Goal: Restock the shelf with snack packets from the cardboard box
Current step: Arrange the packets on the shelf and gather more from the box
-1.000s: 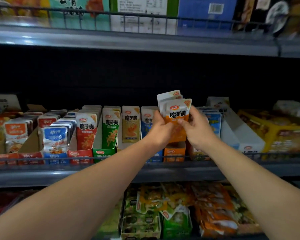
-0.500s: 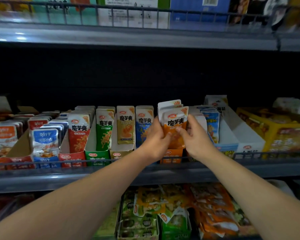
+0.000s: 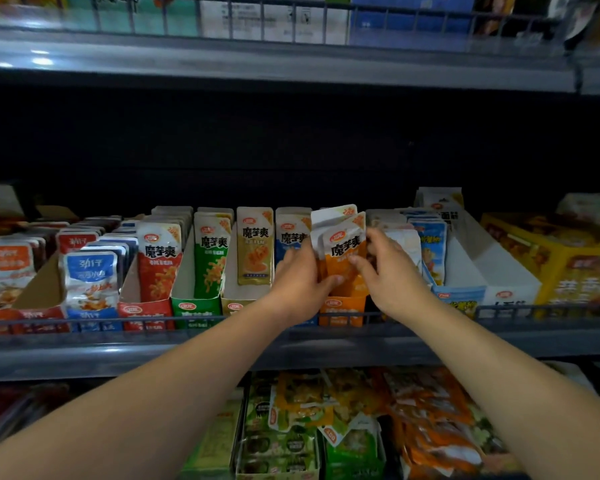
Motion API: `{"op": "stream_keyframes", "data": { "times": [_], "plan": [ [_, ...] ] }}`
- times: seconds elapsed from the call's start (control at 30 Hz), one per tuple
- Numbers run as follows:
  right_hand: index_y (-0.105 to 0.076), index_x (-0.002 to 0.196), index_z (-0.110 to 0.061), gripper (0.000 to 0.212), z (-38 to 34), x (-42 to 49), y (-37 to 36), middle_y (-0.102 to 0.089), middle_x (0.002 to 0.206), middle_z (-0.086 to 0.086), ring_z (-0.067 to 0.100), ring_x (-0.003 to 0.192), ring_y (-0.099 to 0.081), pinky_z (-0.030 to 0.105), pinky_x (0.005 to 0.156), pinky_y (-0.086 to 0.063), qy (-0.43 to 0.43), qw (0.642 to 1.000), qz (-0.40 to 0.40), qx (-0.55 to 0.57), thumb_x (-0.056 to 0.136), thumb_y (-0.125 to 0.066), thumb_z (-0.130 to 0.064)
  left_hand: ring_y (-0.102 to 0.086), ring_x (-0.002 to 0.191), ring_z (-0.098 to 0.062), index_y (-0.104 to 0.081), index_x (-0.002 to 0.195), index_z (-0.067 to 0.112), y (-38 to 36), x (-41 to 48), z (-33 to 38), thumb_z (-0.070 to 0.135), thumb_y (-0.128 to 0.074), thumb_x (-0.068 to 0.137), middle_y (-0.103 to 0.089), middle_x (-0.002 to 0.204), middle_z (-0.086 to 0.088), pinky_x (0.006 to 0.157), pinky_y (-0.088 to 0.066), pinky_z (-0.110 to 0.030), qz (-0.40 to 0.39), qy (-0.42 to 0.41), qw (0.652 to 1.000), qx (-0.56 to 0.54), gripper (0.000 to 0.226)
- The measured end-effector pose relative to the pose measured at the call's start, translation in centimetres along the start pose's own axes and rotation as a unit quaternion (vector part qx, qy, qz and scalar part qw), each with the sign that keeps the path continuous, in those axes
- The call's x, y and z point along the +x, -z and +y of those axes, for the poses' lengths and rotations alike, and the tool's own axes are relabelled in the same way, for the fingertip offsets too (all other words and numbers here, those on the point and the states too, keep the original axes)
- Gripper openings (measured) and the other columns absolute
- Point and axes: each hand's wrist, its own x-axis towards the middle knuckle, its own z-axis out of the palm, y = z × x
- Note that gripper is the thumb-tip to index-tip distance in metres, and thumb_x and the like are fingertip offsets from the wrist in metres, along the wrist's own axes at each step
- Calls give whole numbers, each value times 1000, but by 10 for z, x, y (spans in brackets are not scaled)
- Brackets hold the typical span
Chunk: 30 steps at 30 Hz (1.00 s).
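Note:
A small stack of orange snack packets (image 3: pixel 342 242) stands upright in the orange display tray (image 3: pixel 340 308) on the middle shelf (image 3: pixel 118 351). My left hand (image 3: pixel 300 282) grips the stack's left edge, fingers curled under its lower part. From the right, my right hand (image 3: pixel 390 271) pinches the stack with thumb and fingers. The packets' lower ends sit inside the tray, between both hands. No cardboard box is in view.
Red (image 3: pixel 160 261), green (image 3: pixel 212 251), beige (image 3: pixel 255 245) and blue (image 3: pixel 291 233) packet rows fill trays to the left. A white tray (image 3: pixel 478 268) and yellow box (image 3: pixel 568 268) stand at the right. A wire rail (image 3: pixel 101 320) edges the shelf. Loose packets (image 3: pixel 361 417) lie on the lower shelf.
Both hands have lowered the orange packets from above the tray down into it. The camera view has shifted slightly.

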Motion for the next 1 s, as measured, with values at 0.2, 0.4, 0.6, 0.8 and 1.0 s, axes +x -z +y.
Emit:
{"op": "stream_keyframes", "data": {
  "times": [0.2,0.4,0.6,0.8,1.0],
  "plan": [
    [-43,135,-33,35,-7,5,1,-67,102,-10,4,89,-65,37,78,-60,-9,999,-4,42,102,-52,-32,-41,138,-27,-21,153,34,1,4,5,27,-63,100,-40,141,-3,115,-42,-52,-38,12,997,-74,68],
    [-48,136,-29,39,-7,11,-3,-65,110,-12,6,92,-66,40,82,-60,-47,993,31,100,99,-59,-26,-35,142,-28,-12,153,36,3,7,6,26,-59,102,-35,147,-5,117,-39,-55,-68,27,994,-81,71],
    [-38,143,-39,76,-3,19,5,-66,110,-10,10,91,-68,42,81,-61,-46,993,-69,85,85,-74,-7,-45,135,-26,-12,147,49,5,8,7,23,-58,101,-41,145,-4,109,-48,-53,-67,29,991,-115,70],
    [-11,150,-44,96,-5,17,7,-63,87,-7,9,73,-64,38,70,-58,-12,996,-59,-72,86,-76,-16,-58,117,-9,-18,152,37,6,7,2,18,-58,103,-54,135,6,96,-55,-36,-47,10,989,-139,66],
    [-18,148,-34,86,5,13,-3,-66,96,-4,8,79,-65,32,71,-58,-9,995,-20,-99,85,-77,-26,-55,112,-5,-32,150,30,4,-1,5,21,-65,100,-56,127,12,94,-53,-31,3,-23,993,-114,60]
  ]
}}
